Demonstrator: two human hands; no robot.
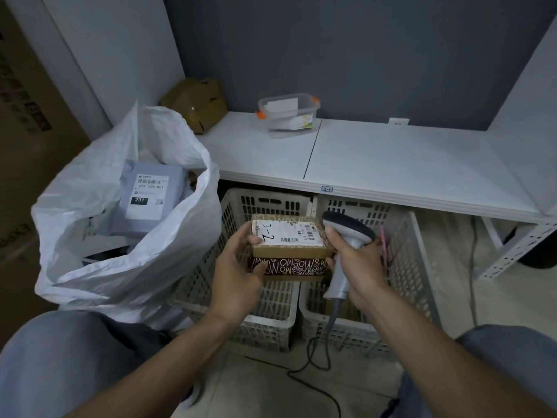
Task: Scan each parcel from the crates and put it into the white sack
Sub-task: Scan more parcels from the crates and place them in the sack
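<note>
I've got the left hand (238, 268) gripping the small brown white-labelled cardboard parcel (289, 247) over the white slotted plastic crates (271, 322) under the low white shelf (391, 158), right hand (360, 262) wrapped round the grey handheld scanner (346, 233), open white sack (126, 276) just left, dark grey wall (331, 55) behind.

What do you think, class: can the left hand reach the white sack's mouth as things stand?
Probably yes. The left hand grips the box beside the white sack, whose mouth gapes open toward it; nothing stands between.
</note>
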